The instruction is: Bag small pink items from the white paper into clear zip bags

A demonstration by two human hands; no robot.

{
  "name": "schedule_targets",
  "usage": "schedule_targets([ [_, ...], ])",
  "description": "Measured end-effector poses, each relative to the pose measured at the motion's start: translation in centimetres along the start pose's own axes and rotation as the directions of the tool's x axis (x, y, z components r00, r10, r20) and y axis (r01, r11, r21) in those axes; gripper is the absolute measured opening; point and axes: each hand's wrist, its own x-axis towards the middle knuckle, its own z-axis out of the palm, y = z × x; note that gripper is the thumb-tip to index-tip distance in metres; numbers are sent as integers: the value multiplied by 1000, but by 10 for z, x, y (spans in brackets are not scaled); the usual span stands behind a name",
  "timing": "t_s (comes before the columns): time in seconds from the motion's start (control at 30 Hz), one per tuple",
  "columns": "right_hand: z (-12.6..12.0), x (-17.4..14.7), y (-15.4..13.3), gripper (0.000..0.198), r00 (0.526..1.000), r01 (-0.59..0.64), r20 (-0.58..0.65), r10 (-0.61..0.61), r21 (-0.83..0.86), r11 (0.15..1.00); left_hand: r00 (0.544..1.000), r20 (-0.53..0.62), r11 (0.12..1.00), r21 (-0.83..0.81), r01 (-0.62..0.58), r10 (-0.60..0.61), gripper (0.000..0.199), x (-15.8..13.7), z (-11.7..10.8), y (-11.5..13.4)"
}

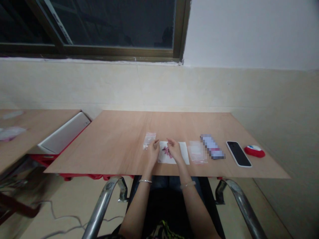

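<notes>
Hands meet over a white sheet (pixel 184 151) near the bench (pixel 119 139) edge: left hand (pixel 153 150) and right hand (pixel 174 149) pinch small pink pieces (pixel 166 151), spare bags (pixel 149 139) alongside for reach.

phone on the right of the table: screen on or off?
Off. The phone lies flat, face up, between the blurred pack and the red item; its screen is uniformly black.

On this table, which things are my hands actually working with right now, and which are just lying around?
In hand:
- left hand and right hand, both over the white sheet
- small pink pieces on the sheet, between the hands
- small clear bag, beside the left hand

Lying about:
- second clear bag
- blurred packet
- phone
- red and white object
- white box, left of the table
</notes>
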Motion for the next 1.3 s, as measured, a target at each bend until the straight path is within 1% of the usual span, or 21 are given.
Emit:
schedule_targets([
  [0.07,-23,4,-1,36,999,32,-42,-34,-59,998,997,57,998,8,-61,60,25,-5,15,9],
  [0.13,-48,7,-1,38,996,62,-59,-74,-188,980,990,113,997,-15,-82,83,23,-12,30,18],
  [0.2,-74,8,1,40,992,78,-65,-108,-357,931,977,191,996,-13,-94,94,24,-19,43,26],
  [0.23,-87,8,3,41,992,67,-68,-106,-425,903,965,237,993,4,-119,115,25,-23,49,29],
  [0.3,-110,6,8,40,993,18,-93,-77,-518,855,927,330,978,42,-204,180,27,-33,61,35],
  [0.37,-126,3,12,37,991,-25,-121,-51,-557,830,877,411,956,42,-290,248,29,-43,72,40],
  [0.47,-139,-2,18,30,990,-56,-141,-30,-565,823,812,497,935,6,-356,306,34,-59,86,45],
  [0.57,-142,-3,20,27,985,-83,-172,-20,-571,817,774,549,925,6,-380,314,39,-69,94,46],
  [0.63,-143,-2,21,26,979,-107,-202,-15,-576,811,766,568,924,28,-382,300,41,-71,96,46],
  [0.7,-145,-1,20,26,975,-123,-223,-11,-578,807,779,563,929,51,-367,277,43,-69,94,44],
  [0.77,-147,0,16,26,973,-124,-230,-15,-578,807,811,523,935,67,-347,263,46,-65,91,42],
  [0.83,-147,0,6,28,978,-93,-207,-33,-569,817,841,462,934,73,-350,280,55,-59,87,43],
  [0.9,-144,-1,-9,31,988,-35,-144,-49,-525,850,856,403,920,76,-385,325,68,-53,81,48],
  [0.93,-141,-3,-18,32,995,2,-87,-50,-479,878,856,382,911,79,-406,348,74,-51,78,52],
  [1.0,-131,-7,-35,34,997,59,68,-38,-344,937,854,356,893,98,-438,380,82,-46,70,62],
  [1.07,-120,-12,-49,32,976,56,217,-9,-213,975,854,347,881,135,-454,387,85,-43,60,74],
  [1.1,-114,-14,-55,32,962,40,274,6,-163,986,853,350,873,157,-461,387,83,-42,56,79],
  [1.17,-104,-18,-63,32,940,22,340,15,-106,994,852,359,858,207,-470,380,75,-40,48,87],
  [1.3,-92,-20,-71,32,918,42,397,-22,-42,998,869,345,846,277,-456,355,55,-37,35,97],
])
